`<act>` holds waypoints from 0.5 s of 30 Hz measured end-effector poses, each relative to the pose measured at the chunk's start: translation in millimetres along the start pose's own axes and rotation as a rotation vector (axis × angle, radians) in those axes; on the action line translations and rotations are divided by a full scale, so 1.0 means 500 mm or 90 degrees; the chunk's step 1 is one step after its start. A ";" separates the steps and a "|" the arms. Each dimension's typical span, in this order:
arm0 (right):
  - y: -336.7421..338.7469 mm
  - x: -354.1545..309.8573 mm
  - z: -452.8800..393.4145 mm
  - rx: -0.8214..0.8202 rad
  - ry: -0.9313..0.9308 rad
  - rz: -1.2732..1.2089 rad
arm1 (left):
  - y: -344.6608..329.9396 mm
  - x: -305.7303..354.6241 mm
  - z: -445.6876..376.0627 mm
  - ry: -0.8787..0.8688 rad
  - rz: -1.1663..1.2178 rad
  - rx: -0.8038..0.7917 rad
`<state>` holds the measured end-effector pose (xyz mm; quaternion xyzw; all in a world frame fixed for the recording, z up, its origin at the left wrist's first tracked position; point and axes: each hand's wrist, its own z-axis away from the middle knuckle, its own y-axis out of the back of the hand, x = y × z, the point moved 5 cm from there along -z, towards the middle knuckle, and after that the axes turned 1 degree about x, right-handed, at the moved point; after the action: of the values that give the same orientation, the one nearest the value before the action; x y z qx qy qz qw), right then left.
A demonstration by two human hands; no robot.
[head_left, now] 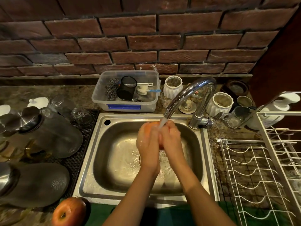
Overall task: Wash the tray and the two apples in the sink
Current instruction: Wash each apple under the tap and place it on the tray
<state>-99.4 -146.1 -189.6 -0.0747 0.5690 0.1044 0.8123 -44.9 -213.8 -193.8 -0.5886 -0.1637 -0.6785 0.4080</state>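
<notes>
Apple under the tap

Left hand (147,144) and right hand (171,137) fingers wrapped around one apple (150,127); wet skin could slip into the sink (91,160).

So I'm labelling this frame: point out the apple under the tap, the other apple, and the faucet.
apple under the tap (149,128), head view, exposed upper skin
other apple (69,212), head view, middle
faucet (193,88), head view, arched spout

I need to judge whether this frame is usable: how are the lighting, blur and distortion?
Head view: dim, warm light; wide-angle bending curves the brick wall and rack; glare on the faucet and wet sink; left hand, right hand and held apple slightly motion-blurred.
</notes>
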 end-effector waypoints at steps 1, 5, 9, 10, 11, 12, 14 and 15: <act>-0.002 0.002 0.005 -0.013 0.026 0.031 | -0.001 -0.003 -0.001 0.035 0.037 0.015; -0.012 0.003 0.027 -0.033 0.114 0.117 | -0.002 -0.008 -0.008 0.225 0.146 0.066; -0.014 0.014 0.040 -0.025 0.112 0.080 | 0.006 0.002 -0.002 0.200 0.085 0.053; -0.012 0.017 0.036 -0.020 0.081 0.038 | 0.009 0.005 0.004 0.146 0.047 0.050; -0.014 0.015 0.025 -0.023 0.039 0.033 | 0.013 0.010 0.009 0.086 -0.005 0.043; -0.014 0.007 0.015 -0.029 -0.009 0.041 | 0.018 0.014 0.013 0.022 -0.080 0.036; -0.001 0.020 -0.008 -0.027 -0.106 0.011 | 0.022 0.018 0.017 -0.073 -0.216 0.002; 0.002 0.021 -0.008 -0.020 -0.138 -0.037 | 0.023 0.018 0.016 -0.091 -0.236 -0.011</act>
<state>-99.8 -145.4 -201.1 -0.0919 0.4735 0.0971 0.8706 -31.0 -218.5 -186.4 -0.5984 -0.2919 -0.7001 0.2581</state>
